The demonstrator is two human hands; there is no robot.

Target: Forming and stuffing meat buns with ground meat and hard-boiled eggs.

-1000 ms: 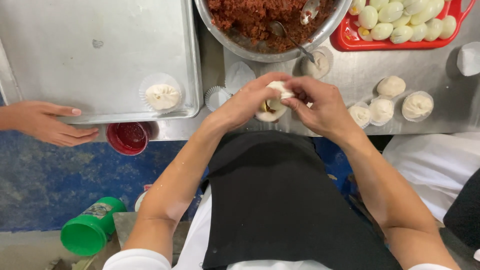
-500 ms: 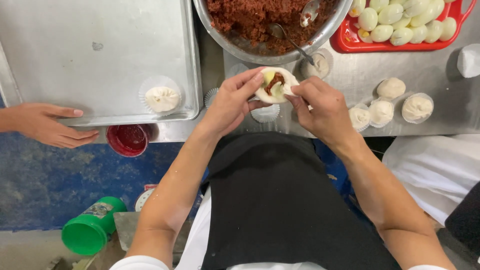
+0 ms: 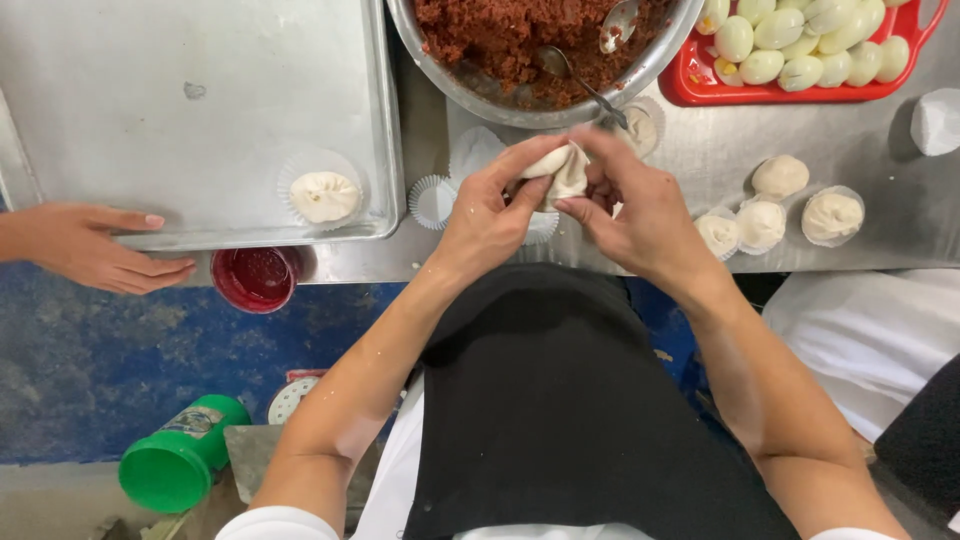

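Observation:
Both my hands pinch one white dough bun (image 3: 562, 170) above the steel table edge. My left hand (image 3: 487, 215) cups it from the left and below, and my right hand (image 3: 640, 205) grips it from the right with fingers folded over the top. The filling is hidden inside the dough. An empty paper cup liner (image 3: 432, 201) lies just left of my left hand. Right behind my hands stands a large metal bowl (image 3: 480, 95) of red-brown minced filling with a spoon (image 3: 580, 82) in it.
A steel tray (image 3: 180, 110) at the left carries one bun in a liner (image 3: 322, 196). Another person's hand (image 3: 95, 248) rests on its front edge. Several filled buns (image 3: 765, 222) sit at right, a red tray of peeled eggs (image 3: 800, 45) behind them. A red cup (image 3: 255, 278) hangs below the tray.
The open dough showing red filling has been gathered shut between my fingers. My hands have stayed in about the same place.

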